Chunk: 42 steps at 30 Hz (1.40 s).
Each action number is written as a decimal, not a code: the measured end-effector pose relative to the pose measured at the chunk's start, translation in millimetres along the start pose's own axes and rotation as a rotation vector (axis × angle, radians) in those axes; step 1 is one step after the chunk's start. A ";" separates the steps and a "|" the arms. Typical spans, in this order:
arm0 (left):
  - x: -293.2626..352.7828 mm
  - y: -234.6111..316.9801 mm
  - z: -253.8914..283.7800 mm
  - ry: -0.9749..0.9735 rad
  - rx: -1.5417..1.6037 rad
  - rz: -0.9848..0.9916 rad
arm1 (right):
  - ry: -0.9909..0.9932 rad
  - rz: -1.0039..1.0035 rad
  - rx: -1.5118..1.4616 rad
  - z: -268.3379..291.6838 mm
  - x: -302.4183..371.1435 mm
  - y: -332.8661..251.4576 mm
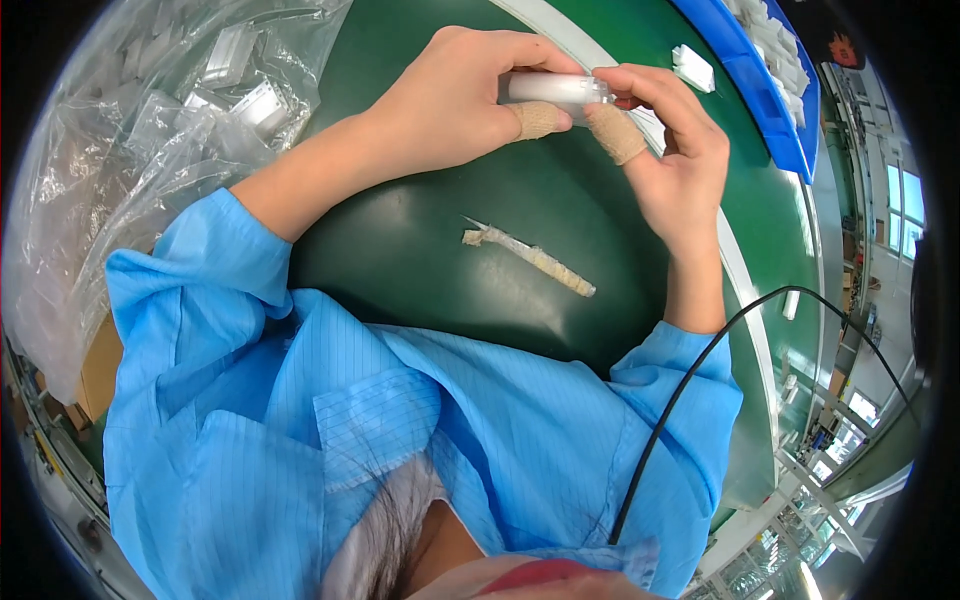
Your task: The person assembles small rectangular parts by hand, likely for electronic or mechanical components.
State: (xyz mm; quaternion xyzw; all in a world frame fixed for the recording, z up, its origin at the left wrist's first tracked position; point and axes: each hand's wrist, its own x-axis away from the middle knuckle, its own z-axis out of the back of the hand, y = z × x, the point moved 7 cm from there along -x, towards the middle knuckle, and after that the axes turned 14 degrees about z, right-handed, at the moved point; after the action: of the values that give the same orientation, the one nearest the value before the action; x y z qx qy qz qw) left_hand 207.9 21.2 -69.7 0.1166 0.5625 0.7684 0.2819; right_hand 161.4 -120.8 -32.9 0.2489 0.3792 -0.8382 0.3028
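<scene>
Between my two hands is a small white case with a clear part at its right end [553,88]. My left hand [455,95] is closed round its left end, the taped thumb along the near side. The fingertips and taped thumb of my right hand [670,135] pinch the clear right end. What my right fingertips cover there is hidden. On the green table below my hands lies a thin pointed tool with a tape-wrapped handle [530,260], touched by neither hand.
A clear plastic bag [160,130] holding several white cases fills the left side. At the far right stands a blue bin [745,85] of white pieces, a small white piece [693,68] beside it. A pale curved strip [745,270] crosses the table; a black cable [690,385] arcs at right.
</scene>
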 end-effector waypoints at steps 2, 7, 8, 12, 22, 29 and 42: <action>1.0 1.7 -1.5 -0.010 0.000 -0.042 | -0.041 -0.039 -0.042 2.4 0.4 2.4; 1.2 2.5 -5.5 -0.017 -0.052 -0.042 | -0.066 -0.146 -0.162 0.2 5.5 10.7; 1.6 2.3 -4.8 0.007 -0.067 -0.059 | -0.067 -0.165 -0.165 -0.4 5.7 10.8; 2.8 3.0 -4.4 0.002 -0.038 -0.039 | -0.052 -0.157 -0.255 -2.3 6.7 13.1; 4.5 0.1 -12.1 -0.055 -0.003 0.072 | -0.118 -0.018 -0.013 0.5 4.3 0.7; 8.5 5.1 -0.8 0.127 0.308 -0.283 | 0.421 -0.893 -1.080 -34.8 35.8 33.1; 4.3 -6.2 -16.0 -0.086 0.024 -0.106 | 0.101 -0.284 -0.389 -22.9 19.6 22.1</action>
State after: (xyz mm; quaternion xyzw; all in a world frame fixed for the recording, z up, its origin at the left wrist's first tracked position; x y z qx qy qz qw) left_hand 198.3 12.1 -81.5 0.1228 0.5643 0.7400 0.3446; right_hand 167.6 -120.8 -69.8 0.1718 0.5795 -0.7698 0.2050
